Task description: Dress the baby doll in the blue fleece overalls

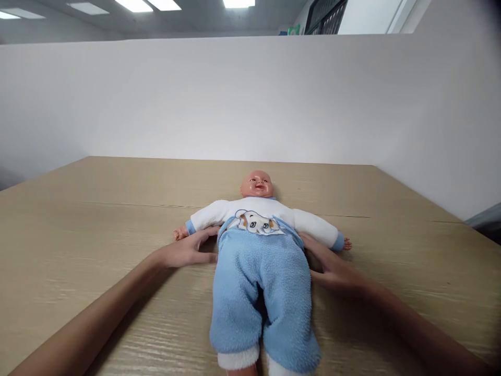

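Note:
A baby doll (260,250) in a white fleece top and light blue fleece trousers lies on its back on a wooden table (97,219), head pointing away from me. My left hand (188,250) lies beside the doll's waist on its left, fingers stretched towards the body under the doll's sleeve. My right hand (329,266) rests against the waist on the other side, fingers extended along the trousers. Neither hand is wrapped round the doll; both touch its sides.
A plain white partition wall (250,99) stands along the far edge of the table. The table's right edge (430,203) runs diagonally close to the doll's side. Ceiling lights show above the wall.

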Demonstrator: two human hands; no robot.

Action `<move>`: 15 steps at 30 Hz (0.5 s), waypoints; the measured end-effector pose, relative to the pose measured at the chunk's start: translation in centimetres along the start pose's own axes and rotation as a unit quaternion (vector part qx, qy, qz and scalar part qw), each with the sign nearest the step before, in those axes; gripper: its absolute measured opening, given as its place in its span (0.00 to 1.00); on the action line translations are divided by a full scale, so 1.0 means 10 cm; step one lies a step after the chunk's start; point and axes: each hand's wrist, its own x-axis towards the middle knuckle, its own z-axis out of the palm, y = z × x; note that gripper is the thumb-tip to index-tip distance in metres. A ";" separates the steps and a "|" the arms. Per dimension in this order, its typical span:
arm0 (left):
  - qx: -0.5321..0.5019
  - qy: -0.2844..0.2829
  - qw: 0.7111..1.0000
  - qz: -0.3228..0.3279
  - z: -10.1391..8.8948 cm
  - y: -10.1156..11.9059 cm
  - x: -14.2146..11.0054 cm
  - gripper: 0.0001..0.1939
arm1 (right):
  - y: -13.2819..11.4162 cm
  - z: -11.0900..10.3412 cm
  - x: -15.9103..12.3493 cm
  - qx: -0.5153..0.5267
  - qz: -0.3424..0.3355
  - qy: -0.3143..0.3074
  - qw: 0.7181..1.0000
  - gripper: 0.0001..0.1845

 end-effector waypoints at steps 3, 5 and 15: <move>-0.042 -0.005 0.999 0.010 0.08 0.06 0.01 0.28 | -0.02 0.11 0.04 0.035 0.003 0.029 0.999 0.31; -0.100 0.004 0.995 0.005 0.17 0.10 0.03 0.22 | -0.03 0.17 0.04 0.105 0.036 0.054 0.992 0.31; -0.451 0.167 0.877 -0.029 0.68 0.06 0.16 0.11 | -0.24 0.53 0.07 0.471 0.212 0.166 0.840 0.19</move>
